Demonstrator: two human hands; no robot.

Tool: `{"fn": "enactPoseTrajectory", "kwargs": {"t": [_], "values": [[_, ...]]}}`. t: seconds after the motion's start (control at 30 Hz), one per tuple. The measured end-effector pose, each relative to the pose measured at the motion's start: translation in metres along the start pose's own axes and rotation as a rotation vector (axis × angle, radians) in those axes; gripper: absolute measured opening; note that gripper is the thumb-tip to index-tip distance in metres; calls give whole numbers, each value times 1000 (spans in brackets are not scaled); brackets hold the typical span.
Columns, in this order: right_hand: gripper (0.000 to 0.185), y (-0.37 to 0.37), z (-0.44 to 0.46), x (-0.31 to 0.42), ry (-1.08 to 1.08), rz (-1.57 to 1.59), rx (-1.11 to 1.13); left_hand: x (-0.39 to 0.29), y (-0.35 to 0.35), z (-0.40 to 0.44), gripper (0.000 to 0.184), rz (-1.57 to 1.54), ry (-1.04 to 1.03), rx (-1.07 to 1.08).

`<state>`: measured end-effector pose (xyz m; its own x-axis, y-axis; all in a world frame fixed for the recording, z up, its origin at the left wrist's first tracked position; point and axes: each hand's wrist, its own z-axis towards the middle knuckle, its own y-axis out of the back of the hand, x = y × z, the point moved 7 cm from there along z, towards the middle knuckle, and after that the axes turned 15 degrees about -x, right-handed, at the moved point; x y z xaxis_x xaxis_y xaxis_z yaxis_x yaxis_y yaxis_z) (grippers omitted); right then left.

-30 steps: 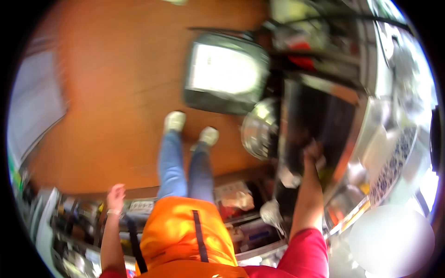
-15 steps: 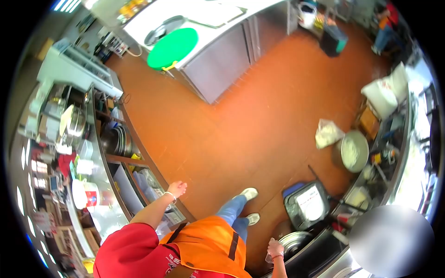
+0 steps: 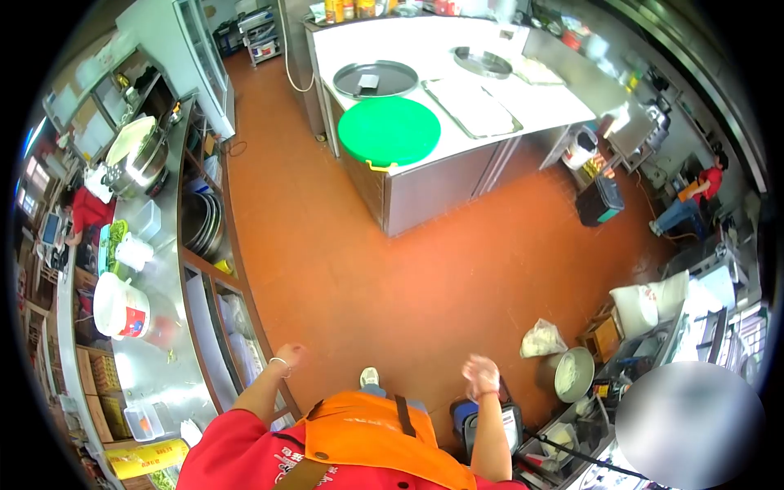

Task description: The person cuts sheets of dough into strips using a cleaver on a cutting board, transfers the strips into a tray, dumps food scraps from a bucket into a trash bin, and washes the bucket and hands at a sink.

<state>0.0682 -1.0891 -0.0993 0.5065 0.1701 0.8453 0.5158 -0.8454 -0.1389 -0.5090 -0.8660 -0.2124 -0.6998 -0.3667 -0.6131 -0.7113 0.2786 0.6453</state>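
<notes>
My left hand hangs empty-looking beside the open shelves of the left counter, a white bracelet on its wrist; motion blur smears its fingers. My right hand is raised in front of me above the floor, fingers loosely apart, apparently in a thin clear plastic glove. No object shows in it. Below and just beyond the right forearm stands a dark bin with a blue edge and a white label, partly covered by the arm.
A steel counter on the left bears a white bucket. Ahead, a white-topped table holds a green round lid and trays. On the right floor sit a metal pot and a bag. Two other people are farther off.
My view has swung up and to the right, and I have moved along the floor. The right hand has risen from beside the bin and the metal pot lid to in front of me.
</notes>
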Motion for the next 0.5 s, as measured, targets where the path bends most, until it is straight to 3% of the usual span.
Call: {"fn": "enactPoseTrajectory", "kwargs": {"t": [0.07, 0.13, 0.2, 0.33, 0.5], "values": [[9, -98, 12, 22, -80, 35, 156, -23, 37, 7, 14, -14, -65, -182], [11, -188, 37, 22, -239, 90, 375, -1, 53, 31, 16, -188, 5, -250], [27, -267, 54, 31, -229, 69, 461, -3, 64, 45, 22, -309, 64, -311], [46, -394, 92, 56, -303, -18, 469, -39, 93, 39, 32, -386, 145, -387], [37, -534, 203, 38, -417, 294, 513, -86, 110, 40, 30, -454, 314, -473]]}}
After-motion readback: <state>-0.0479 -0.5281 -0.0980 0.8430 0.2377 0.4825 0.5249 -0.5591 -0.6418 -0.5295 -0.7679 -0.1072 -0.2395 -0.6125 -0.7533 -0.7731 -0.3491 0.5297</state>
